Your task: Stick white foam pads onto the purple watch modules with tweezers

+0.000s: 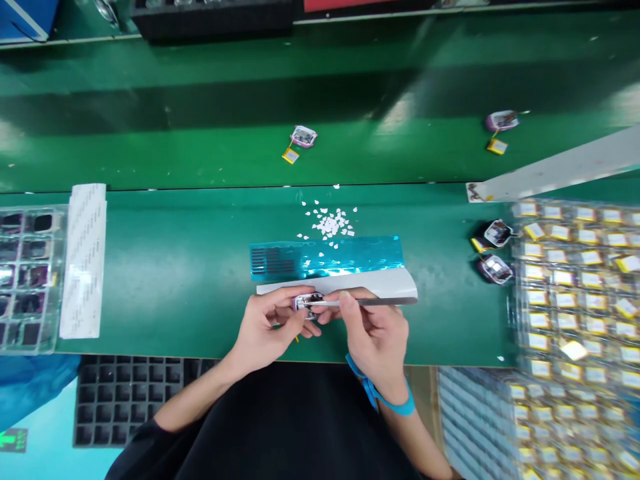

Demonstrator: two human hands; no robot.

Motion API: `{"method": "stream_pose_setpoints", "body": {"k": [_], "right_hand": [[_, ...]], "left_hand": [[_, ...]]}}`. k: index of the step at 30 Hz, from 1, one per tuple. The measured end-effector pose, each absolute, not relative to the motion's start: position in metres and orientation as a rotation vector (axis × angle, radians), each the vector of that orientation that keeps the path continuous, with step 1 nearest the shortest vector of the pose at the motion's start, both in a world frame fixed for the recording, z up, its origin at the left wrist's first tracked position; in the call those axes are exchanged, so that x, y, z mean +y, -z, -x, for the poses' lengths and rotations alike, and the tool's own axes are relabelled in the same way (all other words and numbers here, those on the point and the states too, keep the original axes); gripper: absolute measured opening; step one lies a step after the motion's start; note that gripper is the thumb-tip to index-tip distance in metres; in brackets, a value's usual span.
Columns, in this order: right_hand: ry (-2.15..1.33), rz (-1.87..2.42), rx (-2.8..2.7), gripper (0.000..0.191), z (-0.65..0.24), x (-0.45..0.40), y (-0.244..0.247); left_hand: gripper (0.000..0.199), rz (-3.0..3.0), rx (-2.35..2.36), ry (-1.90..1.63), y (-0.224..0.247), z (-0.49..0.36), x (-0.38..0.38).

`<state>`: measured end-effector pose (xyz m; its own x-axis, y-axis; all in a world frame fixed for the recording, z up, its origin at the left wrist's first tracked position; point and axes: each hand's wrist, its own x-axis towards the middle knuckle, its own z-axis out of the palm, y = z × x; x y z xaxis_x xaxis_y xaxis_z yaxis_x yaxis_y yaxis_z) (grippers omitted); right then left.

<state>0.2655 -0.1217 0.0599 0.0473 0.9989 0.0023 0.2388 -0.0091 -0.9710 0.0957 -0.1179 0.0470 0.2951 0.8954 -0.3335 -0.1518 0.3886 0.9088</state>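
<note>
My left hand (265,331) is closed around a small open electronic device (301,303) with a white and purple casing, its circuit board exposed. In my right hand (377,333) is a pair of metal tweezers (393,301), its tip pointing left at the device's inside. Whether the tip grips anything is too small to tell. Just beyond my hands lie a white sheet (400,281) and a shiny blue film strip (345,257) with dark thin strips at its left end. A scatter of tiny white pieces (330,223) spreads behind the film.
Trays of yellow-edged batteries (567,283) stand at the right, beside two opened devices (495,269). More opened devices with batteries lie on the back ledge (303,137). At left are a clear tray (60,287) of dark-screened units and a white printed strip (83,267).
</note>
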Motion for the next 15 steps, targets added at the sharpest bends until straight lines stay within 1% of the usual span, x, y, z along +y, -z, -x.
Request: {"method": "stream_pose_setpoints", "body": {"k": [4,7,8,11,15], "right_hand": [[-0.988,1.309,-1.481,0.024,-0.278,-0.12,-0.068],[-0.893,1.193,-1.659,0.029,-0.288,-0.105,-0.07],[-0.851,1.18,-1.752,0.028,-0.29,-0.097,-0.069],[-0.86,1.185,-1.932,0.023,-0.289,-0.073,-0.055],[-0.936,1.213,-2.001,0.021,-0.285,-0.055,-0.032]], "left_hand": [[0.036,-0.928,1.052,-0.86,-0.043,-0.091,-0.119],[0.027,-1.161,1.15,-0.918,-0.044,-0.076,-0.115],[0.023,-1.282,1.208,-0.935,-0.045,-0.07,-0.111],[0.017,-1.643,1.294,-0.891,-0.044,-0.057,-0.097],[0.021,-1.876,1.239,-0.76,-0.034,-0.052,-0.08]]}}
